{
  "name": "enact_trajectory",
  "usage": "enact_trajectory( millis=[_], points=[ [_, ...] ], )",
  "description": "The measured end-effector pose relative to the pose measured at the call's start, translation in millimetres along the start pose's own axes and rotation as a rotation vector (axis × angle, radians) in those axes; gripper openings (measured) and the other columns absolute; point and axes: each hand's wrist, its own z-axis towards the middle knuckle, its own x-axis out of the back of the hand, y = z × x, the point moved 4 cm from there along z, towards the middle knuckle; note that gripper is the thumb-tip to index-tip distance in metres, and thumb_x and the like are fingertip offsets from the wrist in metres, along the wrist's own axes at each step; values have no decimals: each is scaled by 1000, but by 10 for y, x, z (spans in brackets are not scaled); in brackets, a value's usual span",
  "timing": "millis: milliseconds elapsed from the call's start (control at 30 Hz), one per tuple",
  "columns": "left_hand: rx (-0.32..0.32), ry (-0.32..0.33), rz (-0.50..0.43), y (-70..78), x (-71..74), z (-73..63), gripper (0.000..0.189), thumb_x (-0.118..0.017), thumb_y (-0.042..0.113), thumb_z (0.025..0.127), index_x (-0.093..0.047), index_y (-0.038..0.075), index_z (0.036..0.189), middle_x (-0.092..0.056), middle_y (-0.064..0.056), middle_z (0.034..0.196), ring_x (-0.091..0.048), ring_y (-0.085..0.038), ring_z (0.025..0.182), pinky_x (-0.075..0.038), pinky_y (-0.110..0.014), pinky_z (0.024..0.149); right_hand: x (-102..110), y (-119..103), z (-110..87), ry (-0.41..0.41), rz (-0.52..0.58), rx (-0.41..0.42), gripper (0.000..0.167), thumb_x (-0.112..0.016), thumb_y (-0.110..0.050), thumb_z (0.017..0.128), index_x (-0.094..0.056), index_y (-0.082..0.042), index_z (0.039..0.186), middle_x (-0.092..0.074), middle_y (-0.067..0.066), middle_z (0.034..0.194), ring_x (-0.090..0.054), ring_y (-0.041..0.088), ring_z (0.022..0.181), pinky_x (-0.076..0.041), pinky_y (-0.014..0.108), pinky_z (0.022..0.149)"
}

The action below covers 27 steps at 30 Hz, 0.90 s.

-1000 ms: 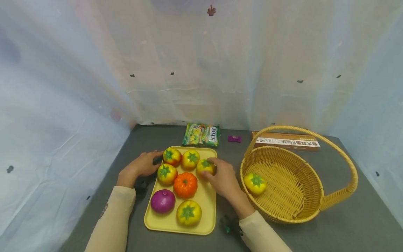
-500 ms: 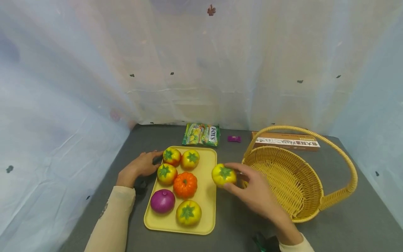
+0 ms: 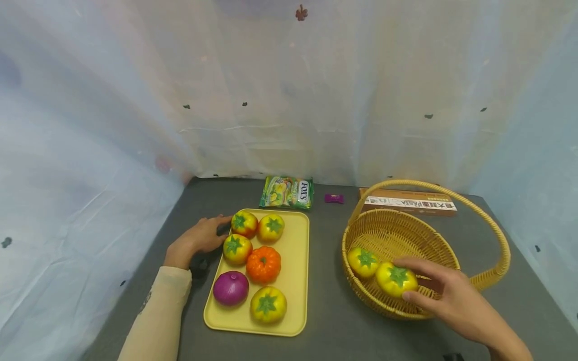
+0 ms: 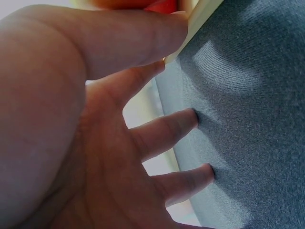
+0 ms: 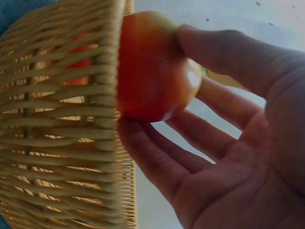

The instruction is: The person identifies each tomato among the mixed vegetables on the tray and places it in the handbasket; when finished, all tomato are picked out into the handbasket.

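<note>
My right hand (image 3: 451, 293) grips a yellow-and-red tomato (image 3: 396, 280) with a green star-shaped top, low over the near side of the wicker basket (image 3: 406, 225). In the right wrist view the tomato (image 5: 152, 67) overlaps the basket's rim (image 5: 119, 95), thumb on one side and fingers on the other. Another tomato (image 3: 363, 262) lies in the basket beside it. My left hand (image 3: 203, 237) rests at the left edge of the yellow tray (image 3: 295, 281). Seen from the left wrist, its thumb and index finger touch the tray's rim (image 4: 205, 19), while other fingertips press on the table.
On the tray are several more tomatoes (image 3: 268, 304), an orange pumpkin (image 3: 263, 264) and a purple onion (image 3: 231, 288). Behind it lie a green Fox's candy bag (image 3: 286, 192) and a small purple wrapped sweet (image 3: 334, 198). A pasta box (image 3: 411, 202) lies behind the basket, whose handle (image 3: 492, 230) arches up.
My right hand has lifted a tomato off the tray's right side and carried it rightward to the basket. The left hand has stayed at the tray's edge.
</note>
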Motion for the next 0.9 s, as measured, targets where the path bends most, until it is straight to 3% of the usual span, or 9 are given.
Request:
enact_trajectory(
  millis=[267, 667, 900],
  points=[
    [-14, 14, -6, -5, -1, -16, 67, -67, 30, 108, -44, 13, 169, -34, -33, 173, -24, -64, 159, -26, -80, 125, -164, 92, 124, -155, 33, 0, 45, -83, -30, 100, -71, -25, 143, -72, 9, 145, -64, -4, 127, -61, 20, 97],
    [-17, 19, -11, 7, 22, -19, 68, -67, 30, 108, -44, 14, 169, -33, -31, 174, -25, -62, 160, -26, -79, 126, -299, 46, 341, 7, -12, 18, 44, -89, -25, 94, -76, -23, 137, -75, 5, 139, -72, 13, 124, -66, 36, 96],
    [-6, 14, -14, -4, 12, -33, 68, -67, 31, 107, -44, 14, 169, -33, -31, 174, -24, -62, 160, -26, -80, 125, -401, 50, 454, 30, -15, 4, 50, -89, -22, 94, -74, -19, 141, -73, 9, 143, -71, 33, 130, -65, 41, 100]
  ],
)
